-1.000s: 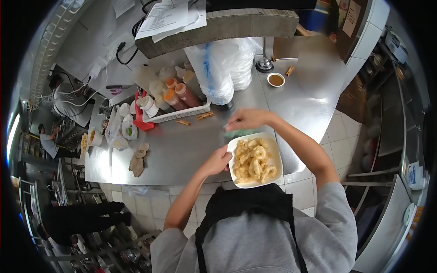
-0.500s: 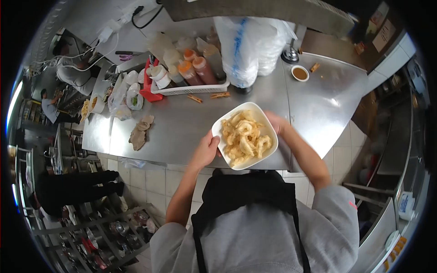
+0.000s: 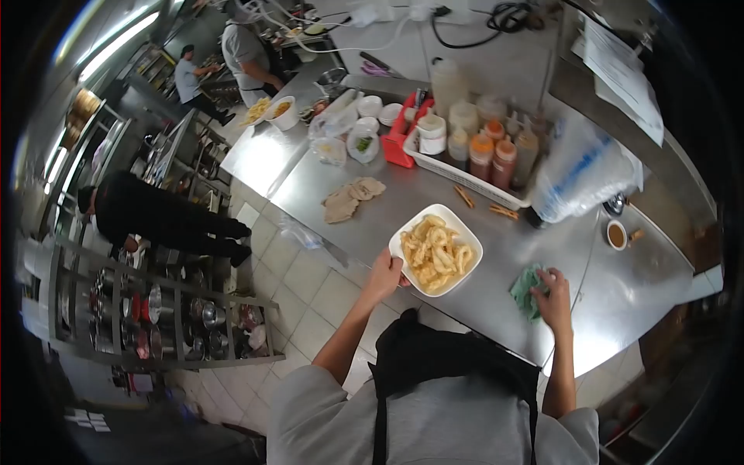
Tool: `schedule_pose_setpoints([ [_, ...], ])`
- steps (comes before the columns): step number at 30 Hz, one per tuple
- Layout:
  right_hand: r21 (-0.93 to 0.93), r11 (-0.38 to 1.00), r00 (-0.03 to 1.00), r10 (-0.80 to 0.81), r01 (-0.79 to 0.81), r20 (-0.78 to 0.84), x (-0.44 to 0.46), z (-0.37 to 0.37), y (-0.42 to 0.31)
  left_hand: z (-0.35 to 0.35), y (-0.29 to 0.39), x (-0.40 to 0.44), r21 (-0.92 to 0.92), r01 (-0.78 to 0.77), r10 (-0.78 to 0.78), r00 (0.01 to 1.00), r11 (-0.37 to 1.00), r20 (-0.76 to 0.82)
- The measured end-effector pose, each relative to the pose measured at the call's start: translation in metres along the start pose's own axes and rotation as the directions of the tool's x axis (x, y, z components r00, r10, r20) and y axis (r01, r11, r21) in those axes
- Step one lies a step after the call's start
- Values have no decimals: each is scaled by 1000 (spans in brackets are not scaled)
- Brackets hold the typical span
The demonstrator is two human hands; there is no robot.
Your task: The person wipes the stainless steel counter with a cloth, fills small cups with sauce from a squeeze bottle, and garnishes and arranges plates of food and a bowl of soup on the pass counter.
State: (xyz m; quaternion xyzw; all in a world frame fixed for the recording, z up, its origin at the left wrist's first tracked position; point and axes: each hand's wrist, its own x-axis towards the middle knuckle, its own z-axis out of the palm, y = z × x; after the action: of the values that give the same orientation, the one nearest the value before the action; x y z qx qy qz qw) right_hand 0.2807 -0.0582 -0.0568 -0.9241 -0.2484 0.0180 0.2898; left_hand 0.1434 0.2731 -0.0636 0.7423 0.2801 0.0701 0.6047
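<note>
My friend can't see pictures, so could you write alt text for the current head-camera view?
A person's left hand holds a white bowl of golden fried food over a steel counter, while the right hand touches a green cloth. Farther back, a white basket of bottles stands on the counter.

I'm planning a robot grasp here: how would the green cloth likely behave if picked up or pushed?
The green cloth lies crumpled at the right hand, so it would probably sag when lifted. Pushed, it may bunch or slide on the smooth-looking metal counter.
</note>
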Motion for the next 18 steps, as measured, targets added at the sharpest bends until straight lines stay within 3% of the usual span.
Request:
schedule_pose_setpoints([
  [1, -33, 999, 999, 32, -31, 6, -2, 12, -6, -3, -3, 0, -5, 8, -8, 1000, 1000, -4],
  [2, -161, 975, 973, -175, 151, -149, -3, 53, -9, -11, -4, 4, -18, 1, -1, 1000, 1000, -10],
  [4, -242, 969, 988, -77, 43, -132, -15, 65, -63, -13, -7, 10, -62, 17, -18, 1000, 998, 0],
  [9, -127, 924, 930, -367, 360, -38, -44, 85, -78, 6, -4, 36, -23, -3, 6, 989, 1000, 149],
  [12, 3, 898, 897, -440, 440, 32, -56, 93, -74, 26, 8, 39, -121, 81, -54, 976, 989, 211],
  [14, 96, 875, 875, -481, 475, 60, -51, 105, -91, 37, -6, 50, -142, 53, -10, 956, 988, 293],
  [16, 162, 839, 842, -535, 519, 76, -42, 121, -119, 35, -1, 58, -123, 101, -38, 899, 987, 435],
  [18, 162, 844, 842, -530, 512, 99, -24, 144, -159, 12, 1, 72, -133, 66, 32, 780, 989, 625],
])
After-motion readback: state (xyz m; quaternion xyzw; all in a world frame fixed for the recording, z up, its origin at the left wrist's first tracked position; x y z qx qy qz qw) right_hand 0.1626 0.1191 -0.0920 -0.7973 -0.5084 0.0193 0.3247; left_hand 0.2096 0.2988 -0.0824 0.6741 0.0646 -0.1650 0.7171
